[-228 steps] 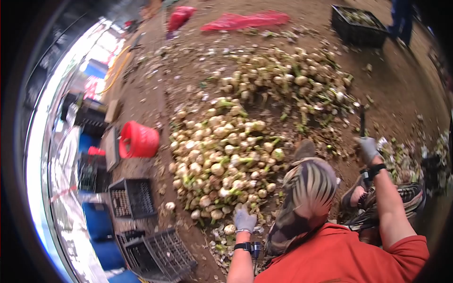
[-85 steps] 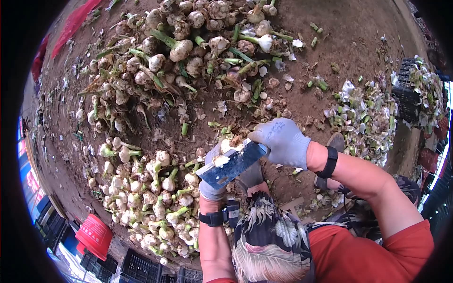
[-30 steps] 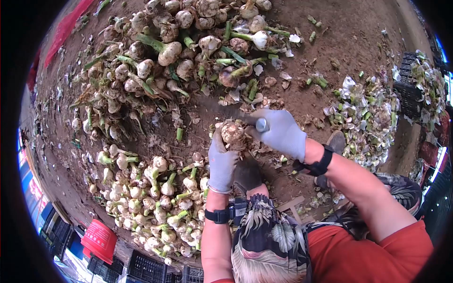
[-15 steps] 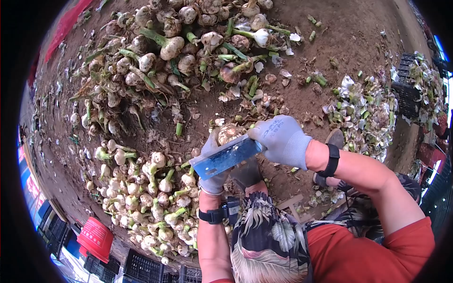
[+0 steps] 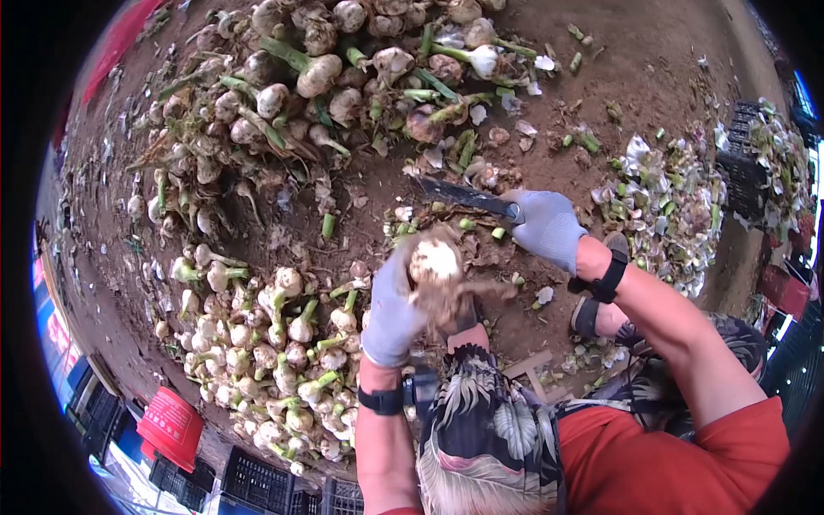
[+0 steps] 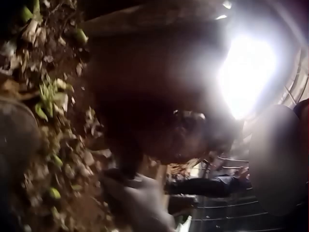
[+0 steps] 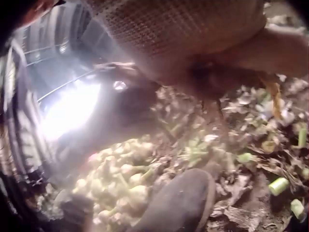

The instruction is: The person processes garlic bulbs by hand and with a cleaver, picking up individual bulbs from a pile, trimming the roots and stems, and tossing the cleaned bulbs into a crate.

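Observation:
In the head view my left hand, in a pale grey glove, grips a garlic bulb whose bare white side faces up. Loose brown husk hangs blurred beneath the bulb. My right hand, gloved too, holds a cleaver by its handle, the dark blade pointing left beyond the bulb and apart from it. The right wrist view has the textured glove across its top. Dark blur fills most of the left wrist view.
Trimmed garlic lies heaped at left, and untrimmed garlic with stalks lies farther off. Peelings cover the ground at right beside a loaded black crate. A red bucket and black crates stand lower left.
Half a second ago the cleaver's broad blade lay across the left hand and bulb; now the right hand has drawn it away, up and right. The bulb has turned to its white side.

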Motion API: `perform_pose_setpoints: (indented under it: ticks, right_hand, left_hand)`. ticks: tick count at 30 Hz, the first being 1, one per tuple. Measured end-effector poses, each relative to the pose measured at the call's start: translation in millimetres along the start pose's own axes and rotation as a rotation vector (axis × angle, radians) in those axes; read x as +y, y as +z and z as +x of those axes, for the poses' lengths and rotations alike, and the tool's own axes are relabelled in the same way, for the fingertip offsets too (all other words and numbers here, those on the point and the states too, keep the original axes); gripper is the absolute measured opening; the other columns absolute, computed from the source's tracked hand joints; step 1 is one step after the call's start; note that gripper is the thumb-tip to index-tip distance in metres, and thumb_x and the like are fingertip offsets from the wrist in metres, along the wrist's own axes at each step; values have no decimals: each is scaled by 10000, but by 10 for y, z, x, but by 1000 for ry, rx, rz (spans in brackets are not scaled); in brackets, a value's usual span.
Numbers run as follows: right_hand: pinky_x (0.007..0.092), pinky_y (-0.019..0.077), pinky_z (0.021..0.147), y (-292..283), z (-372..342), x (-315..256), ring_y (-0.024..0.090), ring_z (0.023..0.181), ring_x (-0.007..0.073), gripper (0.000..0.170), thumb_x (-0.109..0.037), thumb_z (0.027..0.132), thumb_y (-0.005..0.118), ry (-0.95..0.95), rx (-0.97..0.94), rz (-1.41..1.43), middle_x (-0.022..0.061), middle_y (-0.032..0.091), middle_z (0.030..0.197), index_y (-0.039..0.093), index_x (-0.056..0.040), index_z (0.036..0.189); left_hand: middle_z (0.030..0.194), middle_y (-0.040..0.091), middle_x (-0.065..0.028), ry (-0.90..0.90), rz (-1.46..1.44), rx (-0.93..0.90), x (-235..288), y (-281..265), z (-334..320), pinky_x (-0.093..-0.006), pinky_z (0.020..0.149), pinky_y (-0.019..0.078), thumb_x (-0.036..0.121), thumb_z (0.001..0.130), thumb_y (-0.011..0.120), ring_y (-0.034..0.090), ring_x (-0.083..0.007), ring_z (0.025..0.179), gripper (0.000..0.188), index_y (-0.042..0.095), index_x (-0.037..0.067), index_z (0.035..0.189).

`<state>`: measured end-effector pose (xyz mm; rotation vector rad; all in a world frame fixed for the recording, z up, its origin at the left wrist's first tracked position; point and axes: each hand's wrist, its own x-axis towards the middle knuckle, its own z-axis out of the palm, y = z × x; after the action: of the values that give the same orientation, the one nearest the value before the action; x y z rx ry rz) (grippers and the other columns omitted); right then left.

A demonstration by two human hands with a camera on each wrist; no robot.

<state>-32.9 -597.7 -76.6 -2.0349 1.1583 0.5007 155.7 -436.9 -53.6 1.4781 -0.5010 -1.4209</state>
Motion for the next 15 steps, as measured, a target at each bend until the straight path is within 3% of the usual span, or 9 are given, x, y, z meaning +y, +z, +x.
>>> perform_pose_setpoints:
  ticks: [1, 3, 5, 7, 8, 11, 13, 14, 15]
  right_hand:
    - [457, 541, 706, 50, -88, 12, 691, 805, 362, 235, -178, 830, 623, -31, 67, 87, 178, 703, 841, 719, -141, 1041]
    - [428, 540, 681, 148, -77, -19, 696, 787, 356, 264, -198, 794, 698, -144, 41, 246, 179, 702, 848, 724, -115, 1043]
    - [427, 540, 671, -9, -88, -277, 685, 784, 369, 238, -204, 797, 690, -101, -25, 213, 183, 686, 820, 726, -113, 1014]
    - [426, 539, 655, -45, -88, -379, 674, 767, 379, 226, -199, 795, 684, -266, 14, 145, 177, 676, 808, 722, -113, 1001]
    - [464, 544, 700, -66, -68, -423, 683, 802, 382, 226, -202, 809, 612, -300, -30, 100, 197, 687, 808, 724, -129, 990]
    - [457, 549, 676, -138, -84, -523, 687, 772, 384, 199, -190, 799, 606, -348, -61, 60, 185, 688, 786, 733, -90, 915]
    - [469, 554, 683, -104, 4, -251, 693, 769, 386, 195, -172, 788, 596, -470, -240, -166, 191, 698, 802, 732, -37, 828]
    - [482, 556, 700, -120, 14, -158, 697, 774, 387, 215, -173, 778, 594, -146, -399, -257, 211, 698, 804, 717, 3, 762]
    - [484, 553, 718, -83, -57, -16, 696, 781, 399, 227, -181, 765, 601, 29, -397, -224, 239, 692, 802, 715, 14, 784]
  left_hand:
    - [1114, 668, -130, 39, 282, 48, 0, 11, 39, -323, 874, 529, 155, 769, 807, 671, -229, 993, 457, 628, -11, 1156]
    - [1066, 665, -130, 46, 330, 39, -41, 115, 84, -338, 886, 525, 127, 728, 805, 664, -270, 1006, 442, 641, 28, 1127]
    - [941, 623, -130, 356, 640, 60, -168, 120, 122, -397, 823, 512, 46, 659, 676, 617, -334, 919, 380, 680, 61, 1039]
    - [918, 617, -116, 355, 881, -45, -165, 82, 147, -419, 781, 493, 52, 652, 651, 596, -341, 890, 295, 693, 77, 943]
    - [918, 617, -116, 354, 880, -45, -169, 90, 159, -419, 781, 493, 52, 652, 651, 596, -341, 890, 295, 693, 77, 943]
    - [964, 657, -114, 435, 1061, -101, -144, 131, 162, -463, 766, 480, 84, 659, 697, 604, -356, 868, 144, 700, 73, 802]
    - [971, 654, -109, 422, 1311, -61, -44, 128, 125, -465, 820, 473, 99, 650, 715, 595, -366, 923, 155, 680, 94, 801]
    - [994, 660, -89, 561, 1249, 70, -1, 79, 116, -460, 874, 461, 87, 655, 715, 590, -366, 969, 165, 665, 116, 809]
    - [1028, 668, -77, 608, 1265, 206, -42, 24, 88, -462, 900, 463, 74, 662, 720, 600, -353, 972, 190, 662, 123, 836]
